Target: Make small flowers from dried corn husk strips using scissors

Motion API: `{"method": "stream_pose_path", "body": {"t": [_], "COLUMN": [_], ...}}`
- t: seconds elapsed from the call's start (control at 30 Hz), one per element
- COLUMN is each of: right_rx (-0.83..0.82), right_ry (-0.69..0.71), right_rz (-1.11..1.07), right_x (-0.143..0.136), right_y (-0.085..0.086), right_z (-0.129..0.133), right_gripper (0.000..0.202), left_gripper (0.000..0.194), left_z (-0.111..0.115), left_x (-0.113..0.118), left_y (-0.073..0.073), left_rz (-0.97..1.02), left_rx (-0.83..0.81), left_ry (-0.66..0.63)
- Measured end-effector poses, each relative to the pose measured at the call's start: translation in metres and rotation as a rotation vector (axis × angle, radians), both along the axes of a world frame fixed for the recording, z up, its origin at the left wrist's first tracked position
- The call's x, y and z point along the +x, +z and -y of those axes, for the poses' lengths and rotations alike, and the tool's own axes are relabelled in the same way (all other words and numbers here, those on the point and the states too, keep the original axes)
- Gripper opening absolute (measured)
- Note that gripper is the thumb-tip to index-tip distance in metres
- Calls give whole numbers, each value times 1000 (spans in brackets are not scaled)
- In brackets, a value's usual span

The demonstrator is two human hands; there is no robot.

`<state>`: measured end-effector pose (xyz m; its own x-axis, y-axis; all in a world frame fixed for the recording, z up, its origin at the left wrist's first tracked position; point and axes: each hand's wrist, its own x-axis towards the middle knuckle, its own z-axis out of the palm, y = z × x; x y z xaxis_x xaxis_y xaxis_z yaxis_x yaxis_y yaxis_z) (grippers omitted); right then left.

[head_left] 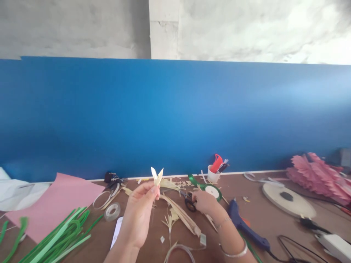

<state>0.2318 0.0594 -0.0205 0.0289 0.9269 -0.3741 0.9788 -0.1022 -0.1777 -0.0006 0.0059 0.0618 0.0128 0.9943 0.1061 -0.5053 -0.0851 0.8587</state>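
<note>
My left hand (141,204) is raised above the table, thumb and fingers pinched on a small cream piece of dried husk (157,176) with pointed tips spreading upward. My right hand (205,202) is lower, over the table, with its fingers closed at the black handles of the scissors (190,205). The scissors' blades point away among scraps and are partly hidden. Between the hands lies a bundle of dried husk strips (182,216). A small husk flower (170,221) on a thin stem lies nearer to me. Behind my right hand is a green ribbon spool (213,190).
A blue hot glue gun (244,223) lies right of my right arm, its cord trailing. Green pipe cleaners (65,233), pink paper (57,204), a tape roll (112,212) and a phone (117,231) are on the left. A white cup (213,175) with pens stands by the blue partition (175,117).
</note>
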Motion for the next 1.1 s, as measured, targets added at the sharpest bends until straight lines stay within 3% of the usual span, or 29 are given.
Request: {"method": "stream_pose_path", "body": {"t": [0.23,0.4,0.7,0.9,1.1], "right_rx": [39,117,484,763,749], "right_ry": [-59,-116,-252,-373,-348], "right_rz": [14,-65,-454,-786,-886], "right_x": [0,9,25,22,11], "right_y": [-6,1,22,39,39], "right_z": [-4,-6,-5,5,4], "right_gripper": [30,28,16,24,22], "left_gripper": [28,27,26,32,32], "left_z": [0,-2,-3,-3,-3], "left_x": [-2,-3,-6,-7,-8], "left_y": [1,0,0,6,7], "left_rz": [1,2,29,37,36], "left_rx": [-6,-3,14,-23,-3], "left_ry": [-16,-32,-18,36,40]}}
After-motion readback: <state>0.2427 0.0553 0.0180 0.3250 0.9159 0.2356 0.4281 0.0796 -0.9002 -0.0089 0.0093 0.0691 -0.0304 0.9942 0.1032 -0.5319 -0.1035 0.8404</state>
